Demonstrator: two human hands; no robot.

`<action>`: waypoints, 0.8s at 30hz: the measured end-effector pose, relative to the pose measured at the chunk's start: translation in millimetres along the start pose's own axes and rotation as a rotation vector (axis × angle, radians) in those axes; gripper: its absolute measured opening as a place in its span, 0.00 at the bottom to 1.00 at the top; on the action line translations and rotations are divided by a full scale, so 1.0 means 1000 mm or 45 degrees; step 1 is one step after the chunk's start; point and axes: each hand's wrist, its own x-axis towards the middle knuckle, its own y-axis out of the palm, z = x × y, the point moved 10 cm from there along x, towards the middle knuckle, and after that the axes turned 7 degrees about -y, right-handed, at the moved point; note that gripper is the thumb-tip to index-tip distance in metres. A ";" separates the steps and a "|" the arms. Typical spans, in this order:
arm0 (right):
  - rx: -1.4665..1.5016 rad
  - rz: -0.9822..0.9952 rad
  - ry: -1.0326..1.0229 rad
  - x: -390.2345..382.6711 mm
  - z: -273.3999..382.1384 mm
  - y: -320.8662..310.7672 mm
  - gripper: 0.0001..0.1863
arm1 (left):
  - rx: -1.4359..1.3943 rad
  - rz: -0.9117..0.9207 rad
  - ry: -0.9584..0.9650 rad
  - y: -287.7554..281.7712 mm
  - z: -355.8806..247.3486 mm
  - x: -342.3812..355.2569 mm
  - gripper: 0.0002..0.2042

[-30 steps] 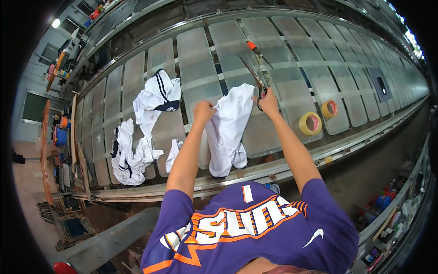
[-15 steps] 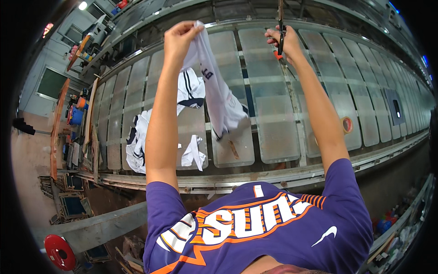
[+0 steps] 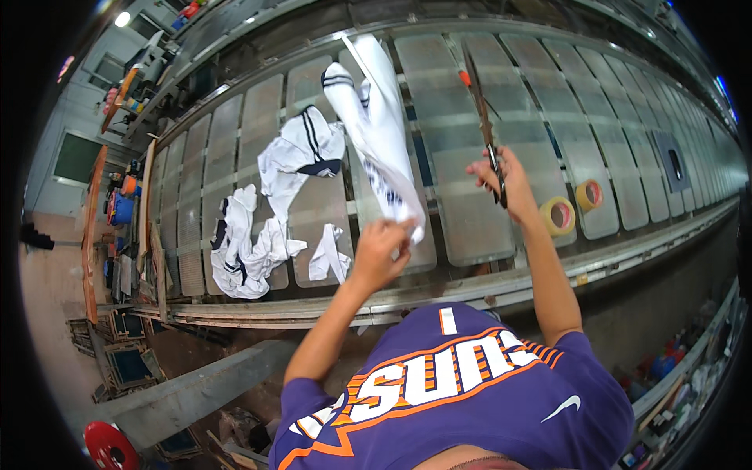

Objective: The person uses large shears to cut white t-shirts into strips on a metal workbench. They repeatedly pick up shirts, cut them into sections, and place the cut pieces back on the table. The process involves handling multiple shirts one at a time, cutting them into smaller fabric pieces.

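Observation:
My left hand [image 3: 382,252] pinches the near end of a white piece of cloth [image 3: 384,129]. Away from me the cloth stretches over the grey panels, with dark stripes at its far part and a dark print near my fingers. To the right, my right hand [image 3: 509,176] is closed round the dark handles of long scissors [image 3: 482,110], blades pointing away from me and apart from the cloth. Left of the held cloth lie a white cloth piece with dark stripes [image 3: 301,149], a crumpled white pile [image 3: 239,262] and a small white scrap [image 3: 330,254].
Two rolls of yellowish tape [image 3: 547,223] lie near my right forearm. A row of flat grey panels [image 3: 478,227] runs across the long table, bordered by a metal rail [image 3: 501,290] on my side. Farther right sits a dark flat rectangle [image 3: 668,160] holding an oblong object.
My left hand has come down from the far side toward me, and the cloth now stretches away from it. My right hand has moved nearer with the scissors.

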 end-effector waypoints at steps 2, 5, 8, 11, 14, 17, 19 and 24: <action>-0.002 -0.056 0.131 -0.039 -0.042 -0.012 0.25 | 0.030 0.228 -0.191 0.061 0.035 -0.058 0.08; -0.119 -0.133 0.344 -0.085 -0.099 -0.021 0.26 | -0.091 0.235 -0.490 0.089 0.072 -0.109 0.07; -0.249 -0.186 0.393 -0.100 -0.139 -0.022 0.30 | -0.135 0.030 -0.714 0.089 0.111 -0.093 0.07; -0.601 -0.257 0.193 -0.076 -0.152 -0.027 0.32 | -0.063 -0.123 -0.720 0.094 0.137 -0.041 0.10; -0.832 -0.278 0.083 -0.034 -0.151 -0.015 0.33 | 0.178 -0.275 -0.629 0.108 0.154 0.020 0.13; -1.147 -0.146 0.272 -0.015 -0.154 -0.002 0.30 | 0.536 -0.174 -0.566 0.134 0.165 0.046 0.15; -1.175 -0.112 0.271 -0.017 -0.164 0.008 0.26 | 0.549 -0.009 -0.637 0.156 0.197 0.049 0.16; -1.198 -0.097 0.282 -0.034 -0.192 0.002 0.24 | -0.244 -0.240 -1.016 0.114 0.252 0.045 0.08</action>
